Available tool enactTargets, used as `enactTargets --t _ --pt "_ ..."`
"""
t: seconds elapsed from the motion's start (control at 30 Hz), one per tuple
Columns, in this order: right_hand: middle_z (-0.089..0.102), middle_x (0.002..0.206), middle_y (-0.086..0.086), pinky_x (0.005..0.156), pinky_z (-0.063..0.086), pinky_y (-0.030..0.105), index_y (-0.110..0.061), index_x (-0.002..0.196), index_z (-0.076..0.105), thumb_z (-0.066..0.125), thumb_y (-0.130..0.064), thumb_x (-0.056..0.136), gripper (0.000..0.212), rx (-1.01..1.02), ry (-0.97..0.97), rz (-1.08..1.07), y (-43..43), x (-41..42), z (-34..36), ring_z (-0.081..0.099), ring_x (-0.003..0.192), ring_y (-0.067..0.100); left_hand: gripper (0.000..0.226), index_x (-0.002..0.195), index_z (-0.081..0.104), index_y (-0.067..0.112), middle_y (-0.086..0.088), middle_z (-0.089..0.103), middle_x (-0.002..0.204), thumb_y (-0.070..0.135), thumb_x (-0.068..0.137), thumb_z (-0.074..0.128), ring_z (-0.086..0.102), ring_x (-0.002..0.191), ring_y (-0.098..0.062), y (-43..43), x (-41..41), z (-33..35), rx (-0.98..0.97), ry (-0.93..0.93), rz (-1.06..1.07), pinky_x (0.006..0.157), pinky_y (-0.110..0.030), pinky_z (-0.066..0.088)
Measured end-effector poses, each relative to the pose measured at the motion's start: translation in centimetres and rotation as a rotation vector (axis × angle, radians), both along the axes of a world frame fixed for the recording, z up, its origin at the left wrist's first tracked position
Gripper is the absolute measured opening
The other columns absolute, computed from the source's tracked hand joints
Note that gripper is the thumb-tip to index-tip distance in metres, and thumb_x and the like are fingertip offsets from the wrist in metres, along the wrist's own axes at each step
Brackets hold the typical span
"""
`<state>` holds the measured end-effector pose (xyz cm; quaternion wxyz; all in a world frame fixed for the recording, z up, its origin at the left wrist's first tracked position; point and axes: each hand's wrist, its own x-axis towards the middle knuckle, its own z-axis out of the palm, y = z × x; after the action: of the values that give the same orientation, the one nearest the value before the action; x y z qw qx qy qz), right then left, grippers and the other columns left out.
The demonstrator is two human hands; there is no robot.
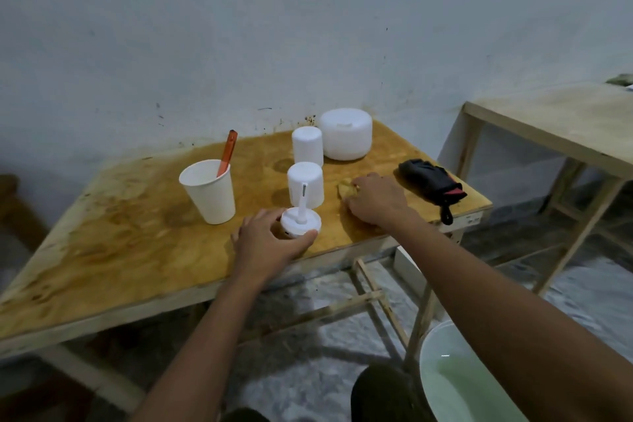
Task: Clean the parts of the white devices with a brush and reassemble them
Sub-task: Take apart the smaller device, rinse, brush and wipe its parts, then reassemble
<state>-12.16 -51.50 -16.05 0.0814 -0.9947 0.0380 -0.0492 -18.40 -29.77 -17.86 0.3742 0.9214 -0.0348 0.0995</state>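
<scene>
Stained plywood bench [137,216]: left hand [263,243] fingers curled round white stemmed base [300,221]; right hand [376,200] fingers gripping tan cloth [345,189].

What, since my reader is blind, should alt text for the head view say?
The left hand grips a white base with an upright stem on a stained wooden table; the right hand rests on a yellowish cloth. Nearby are two white caps, a white tub, a paper cup holding an orange brush, and a black glove.
</scene>
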Motion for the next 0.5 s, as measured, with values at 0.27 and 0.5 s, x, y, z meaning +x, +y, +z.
enactTargets --t 0.27,0.5 --pt "0.061 0.108 0.008 0.078 0.047 0.034 -0.010 0.110 0.067 0.050 -0.026 0.100 0.026 0.309 -0.169 0.122 -0.7 -1.2 -0.4 0.059 0.099 0.026 0.073 0.132 0.054 0.032 0.007 0.041 0.141 0.071 0.071 0.066 0.029 0.133 -0.020 1.1 0.9 0.6 0.177 0.135 0.021 0.104 -0.043 0.019" --pt "0.052 0.108 -0.009 0.076 0.046 0.027 -0.026 0.133 0.059 0.057 -0.029 0.097 0.036 0.272 -0.167 0.467 3.0 -5.8 0.6 0.051 0.090 0.008 0.082 0.137 0.047 0.040 0.010 0.035 0.139 0.076 0.066 0.066 0.024 0.130 -0.018 2.3 1.4 0.0 0.161 0.193 -0.076 0.099 -0.039 0.018"
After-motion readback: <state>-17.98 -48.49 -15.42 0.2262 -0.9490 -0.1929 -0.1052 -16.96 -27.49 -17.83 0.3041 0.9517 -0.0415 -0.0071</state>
